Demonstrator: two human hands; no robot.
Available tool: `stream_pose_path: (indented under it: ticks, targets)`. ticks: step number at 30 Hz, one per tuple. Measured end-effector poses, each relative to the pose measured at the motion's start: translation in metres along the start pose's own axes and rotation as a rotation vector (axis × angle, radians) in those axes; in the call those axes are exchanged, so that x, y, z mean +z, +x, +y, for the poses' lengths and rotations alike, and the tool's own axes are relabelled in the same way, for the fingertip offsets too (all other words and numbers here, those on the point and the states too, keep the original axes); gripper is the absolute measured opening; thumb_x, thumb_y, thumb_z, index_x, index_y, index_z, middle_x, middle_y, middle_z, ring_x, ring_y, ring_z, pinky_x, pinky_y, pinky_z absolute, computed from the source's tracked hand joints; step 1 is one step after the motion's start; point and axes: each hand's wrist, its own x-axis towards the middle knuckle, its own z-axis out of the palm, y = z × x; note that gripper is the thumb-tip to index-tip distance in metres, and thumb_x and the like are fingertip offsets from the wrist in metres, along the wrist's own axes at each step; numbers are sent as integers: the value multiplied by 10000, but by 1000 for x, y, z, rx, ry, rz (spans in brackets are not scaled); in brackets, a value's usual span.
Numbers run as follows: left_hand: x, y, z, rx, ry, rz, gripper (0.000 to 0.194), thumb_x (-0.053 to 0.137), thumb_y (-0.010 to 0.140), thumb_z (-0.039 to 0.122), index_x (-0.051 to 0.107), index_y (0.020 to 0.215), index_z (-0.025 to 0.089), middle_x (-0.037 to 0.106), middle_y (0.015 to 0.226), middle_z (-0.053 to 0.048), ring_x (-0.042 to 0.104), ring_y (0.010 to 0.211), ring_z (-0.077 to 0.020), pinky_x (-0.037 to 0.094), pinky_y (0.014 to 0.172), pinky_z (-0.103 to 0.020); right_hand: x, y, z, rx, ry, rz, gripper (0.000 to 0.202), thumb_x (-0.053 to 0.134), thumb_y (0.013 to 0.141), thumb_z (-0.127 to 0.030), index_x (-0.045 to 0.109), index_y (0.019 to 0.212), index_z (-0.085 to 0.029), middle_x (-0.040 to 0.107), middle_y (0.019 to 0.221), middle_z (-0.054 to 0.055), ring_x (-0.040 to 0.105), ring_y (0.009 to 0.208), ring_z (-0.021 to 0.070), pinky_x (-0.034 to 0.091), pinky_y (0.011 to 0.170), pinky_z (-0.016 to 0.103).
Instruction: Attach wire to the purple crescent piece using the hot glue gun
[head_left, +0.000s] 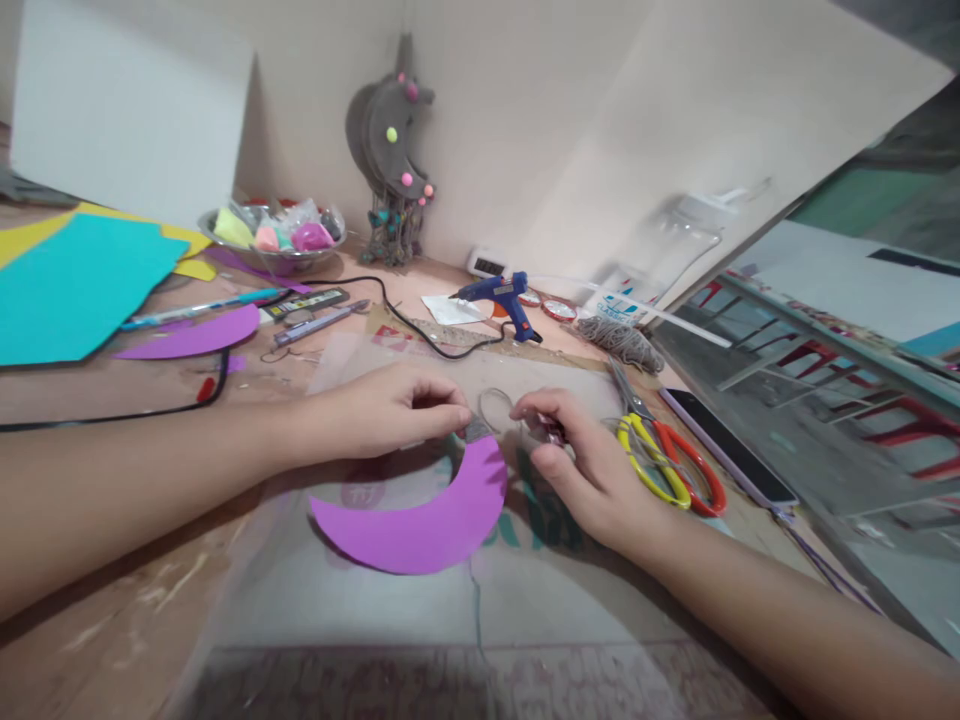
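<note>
A purple crescent [420, 535] lies on the plastic-covered mat, its upper tip wrapped in grey yarn [477, 428]. My left hand [397, 408] pinches that wrapped tip between thumb and fingers. To the right of it, my right hand [581, 455] has its fingers curled around a small shiny reddish object [551, 430], partly hidden and blurred. A thin loop of yarn [495, 408] arcs up between the two hands.
Scissors [667, 465] and a phone [727, 445] lie right of my right hand. Behind are a blue glue gun [499, 295] with its black cable, a grey yarn bundle [621, 343], a metal bowl [274, 255], purple and turquoise sheets [82, 285], and a hanging grey crescent [390, 140].
</note>
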Motion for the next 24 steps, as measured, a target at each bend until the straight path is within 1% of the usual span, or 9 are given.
stream_pose_path:
  ticks: [1,3,6,9,16,24]
  targets:
    - [0,0,0,-4,4,-4,232,459,837,277,544,664,148,493,577,45,444,532,-73,331,509,-178,-1,0,2,-43,-54,13,254,410,916,-347,487,1090,-178,578,941,66,543,798,160,438,704,288]
    - [0,0,0,-15,14,-11,227,463,832,285,553,675,150,495,572,47,444,521,-72,329,500,-176,-2,0,5,-105,-179,-3,260,391,933,-325,500,1117,-178,577,922,69,541,794,168,428,705,298]
    - [-1,-1,0,-22,28,-24,232,463,832,310,559,690,153,515,592,41,462,533,-78,338,496,-175,-2,2,7,-181,-326,-31,244,398,937,-306,548,1072,-168,575,826,61,532,738,172,401,643,287]
    - [-1,-1,-1,-22,43,-36,246,455,838,328,564,702,155,533,606,35,477,548,-85,345,498,-177,-2,4,7,-237,-391,-24,231,396,941,-279,571,1038,-163,579,784,53,521,704,165,387,623,281]
    - [0,-1,0,-18,50,-22,231,465,830,306,569,688,155,542,598,40,485,547,-82,352,515,-177,-1,4,6,-223,-429,-49,248,387,945,-297,581,1023,-164,588,777,55,524,708,167,389,628,280]
    - [-1,-1,-2,-40,66,-43,238,454,829,318,578,709,154,537,607,34,488,564,-92,351,513,-181,0,4,6,-218,-443,-74,230,403,939,-286,582,1016,-163,576,776,48,516,714,164,378,636,276]
